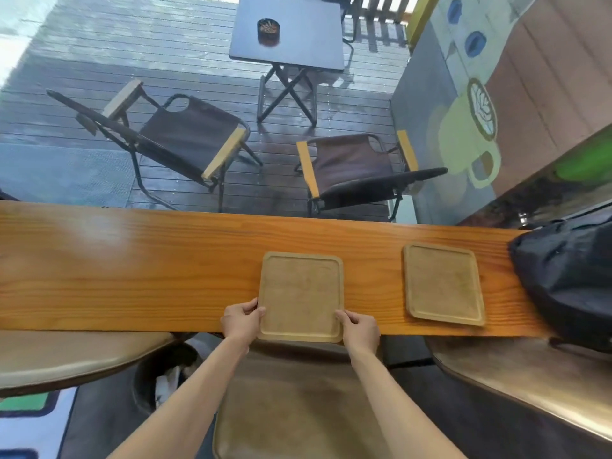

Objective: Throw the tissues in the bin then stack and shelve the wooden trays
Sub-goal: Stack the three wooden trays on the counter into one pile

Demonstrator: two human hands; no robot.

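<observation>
Head view looks down on a long orange-brown wooden counter with both bare arms reaching forward to one square wooden tray. That nearer tray lies flat on the counter, its near edge reaching just past the counter's near edge. The left hand grips the tray's near left corner, thumb on top of the rim and fingers curled at the side. The right hand grips the near right corner the same way, thumb pressed on the raised rim. Both hands are clenched on this one tray, which sits between them and stretches away from the grip toward the far side of the counter. Beyond the right hand, further out along the counter, a second wooden tray lies flat and slightly turned, well apart from the held one and touched by neither hand. Past that second tray, at the counter's right end, rests a black bag. Below the grip, under the forearms, is a tan cushioned stool seat. Down and to the left of the left forearm stands a dark round bin on the floor, with something white showing inside it. Far beyond the counter, on grey decking, stand two folding chairs and a small dark table carrying an ashtray.
</observation>
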